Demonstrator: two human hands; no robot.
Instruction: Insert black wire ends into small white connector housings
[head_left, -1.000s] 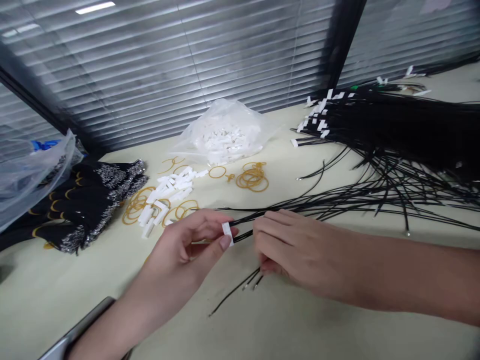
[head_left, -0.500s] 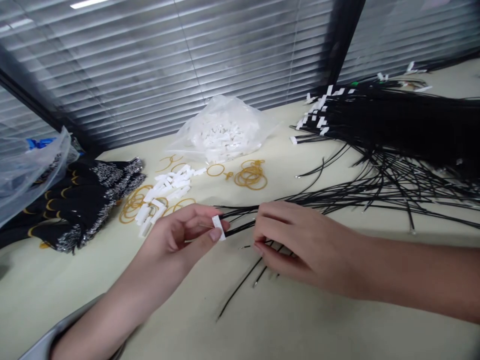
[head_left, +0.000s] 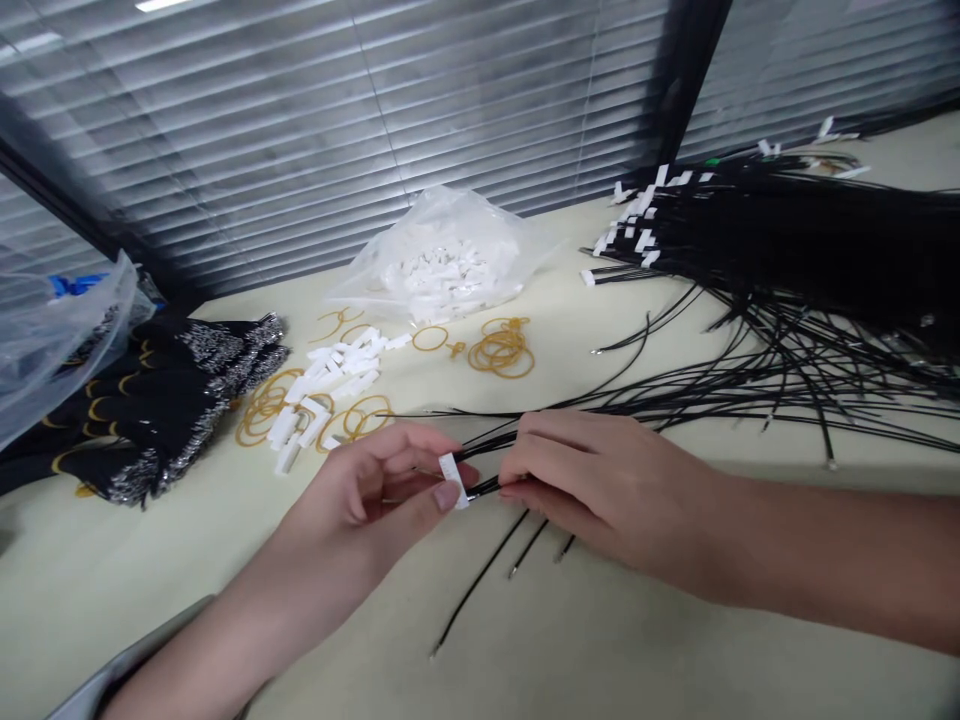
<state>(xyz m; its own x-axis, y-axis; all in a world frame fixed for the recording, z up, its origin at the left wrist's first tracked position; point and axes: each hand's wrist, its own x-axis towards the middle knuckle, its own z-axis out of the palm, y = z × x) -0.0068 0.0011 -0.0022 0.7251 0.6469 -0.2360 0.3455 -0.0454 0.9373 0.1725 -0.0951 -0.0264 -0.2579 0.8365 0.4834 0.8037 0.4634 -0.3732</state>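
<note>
Between thumb and fingers, my left hand (head_left: 397,490) pinches a white connector housing (head_left: 453,481). Several black wires run from the housing's right side toward my right hand (head_left: 592,490). That hand is closed, its fingertips pinching a black wire (head_left: 484,488) whose tip is at the housing's lower end; whether the tip is inside I cannot tell. Loose black wires (head_left: 480,590) with metal terminals on their ends stick out below my right hand. More black wires (head_left: 675,395) stretch away behind it to the right.
Loose white housings (head_left: 345,365) and yellow rubber bands (head_left: 501,350) lie beyond my left hand. Behind them sits a clear bag of white housings (head_left: 450,265). Bundled black wires (head_left: 187,390) lie left, partly under a plastic bag (head_left: 67,340). Wires with housings (head_left: 787,240) are heaped at right.
My left hand and the housing have shifted slightly right and down. My right hand's fingertips, with a wire, have come up close to the housing's lower end.
</note>
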